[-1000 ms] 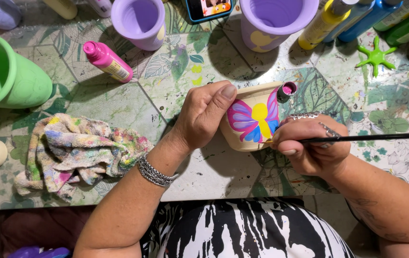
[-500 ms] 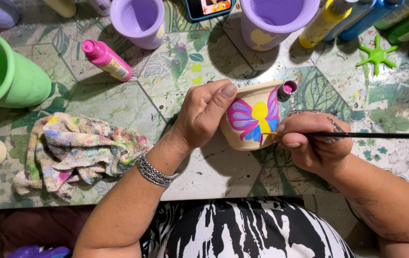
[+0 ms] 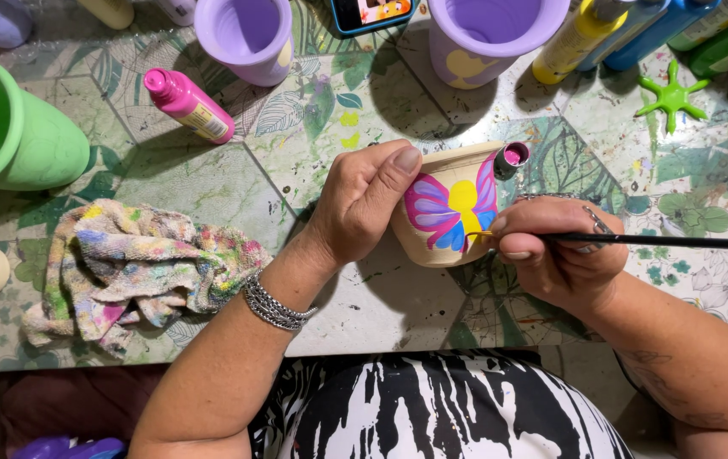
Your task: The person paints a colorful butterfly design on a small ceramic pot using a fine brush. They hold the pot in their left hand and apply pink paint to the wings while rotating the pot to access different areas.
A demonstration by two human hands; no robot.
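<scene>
The small tan clay pot (image 3: pixel 453 208) lay tipped on its side near the middle of the paint-spattered table (image 3: pixel 211 183), its painted butterfly in pink, yellow and blue facing up. The left hand (image 3: pixel 364 204) wrapped its rounded rim side, thumb pressed along the top edge and fingers curled under, holding it steady. The right hand (image 3: pixel 555 255) pinched a thin black paintbrush (image 3: pixel 670 241) between thumb and fingertips, the fine tip touching the butterfly's lower wing and the long handle running out to the right edge of the view. A small open paint bottle (image 3: pixel 512 159) with pink at its mouth sat just behind the pot, touching or nearly touching its rim.

Bare tabletop lay in front of the pot, down to the near table edge, and also to the left between the left forearm and a crumpled, paint-stained rag (image 3: pixel 138 263). The back of the table was crowded: a lilac pot (image 3: pixel 245 34), a larger lilac pot with a yellow shape (image 3: pixel 487 38), a pink paint bottle (image 3: pixel 187 104) lying tilted, and yellow (image 3: pixel 576 38) and blue (image 3: pixel 648 30) bottles leaning at the far right. A smooth green pot (image 3: pixel 11 127) lay on its side at the left edge. A green star-shaped piece (image 3: pixel 672 96) sat well apart on the right. A beaded silver bracelet (image 3: pixel 274 306) circled the left wrist.
</scene>
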